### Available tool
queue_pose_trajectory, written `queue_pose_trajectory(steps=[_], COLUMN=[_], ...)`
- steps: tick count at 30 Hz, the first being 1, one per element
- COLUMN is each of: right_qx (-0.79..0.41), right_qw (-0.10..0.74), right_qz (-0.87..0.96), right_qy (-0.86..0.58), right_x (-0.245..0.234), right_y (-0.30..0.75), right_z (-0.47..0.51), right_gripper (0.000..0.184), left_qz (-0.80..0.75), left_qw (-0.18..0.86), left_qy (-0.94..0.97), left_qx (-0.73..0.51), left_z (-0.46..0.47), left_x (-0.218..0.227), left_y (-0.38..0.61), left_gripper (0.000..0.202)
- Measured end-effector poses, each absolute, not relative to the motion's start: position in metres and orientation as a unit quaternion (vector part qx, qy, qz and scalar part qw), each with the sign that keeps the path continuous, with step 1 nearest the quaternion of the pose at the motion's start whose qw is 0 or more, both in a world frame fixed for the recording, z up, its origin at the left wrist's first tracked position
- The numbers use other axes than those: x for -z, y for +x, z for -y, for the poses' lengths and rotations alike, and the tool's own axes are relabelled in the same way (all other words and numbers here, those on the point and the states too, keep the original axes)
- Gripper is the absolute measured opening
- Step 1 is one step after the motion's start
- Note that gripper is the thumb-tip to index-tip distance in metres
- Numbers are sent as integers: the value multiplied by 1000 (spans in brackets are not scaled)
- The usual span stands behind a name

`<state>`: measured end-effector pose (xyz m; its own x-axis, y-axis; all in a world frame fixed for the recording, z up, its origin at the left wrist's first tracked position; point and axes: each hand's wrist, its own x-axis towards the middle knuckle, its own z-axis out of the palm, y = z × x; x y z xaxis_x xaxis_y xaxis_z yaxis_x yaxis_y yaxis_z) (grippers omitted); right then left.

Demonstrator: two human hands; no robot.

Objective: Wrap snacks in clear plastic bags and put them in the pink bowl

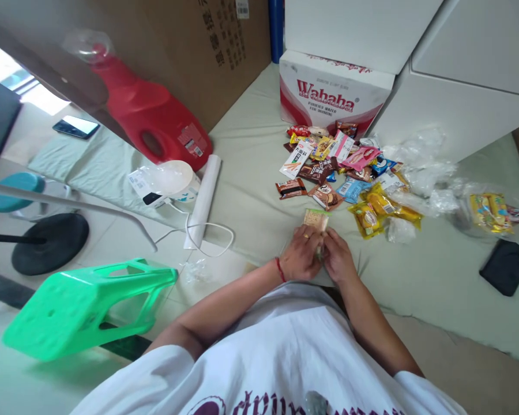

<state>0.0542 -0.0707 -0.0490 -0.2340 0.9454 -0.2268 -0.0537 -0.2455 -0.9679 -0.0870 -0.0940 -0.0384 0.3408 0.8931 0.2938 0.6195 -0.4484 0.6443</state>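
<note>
My left hand (300, 253) and my right hand (337, 256) meet close together over a pale green sheet (251, 190). Both are closed on a small tan and green snack packet (316, 219) that sticks out beyond the fingers. A red cord circles my left wrist and a ring shows on a finger. Just beyond the hands lies a heap of several wrapped snacks (328, 161), brown, pink, blue and yellow. Yellow packets (374, 210) lie nearest my right hand.
A Wahaha carton (333, 92) stands behind the snacks. Crumpled clear bags (424, 173) and a black pouch (505, 266) lie to the right. A red jug (151, 115), a white roll (203, 199), a cable, a phone (75, 127) and a tipped green stool (86, 305) lie left.
</note>
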Motion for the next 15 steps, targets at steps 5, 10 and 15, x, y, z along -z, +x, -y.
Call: queue_pose_trajectory(steps=[5,10,15], right_qx=[-576,-316,-80], right_qw=[380,546,629], right_qz=[514,456,371], right_qy=[-509,-628,-678], right_x=[36,-3,-42], right_y=[86,213,374], right_z=[74,20,-77], right_gripper=[41,39,10], left_qz=[-396,-425,-523], left_qw=[401,383,379], left_qy=[717,703,639], left_qx=[-411,-422,-419], left_z=[86,85,101], left_x=[21,19,36], left_y=[-93,-117,-157], left_gripper=[37,38,28])
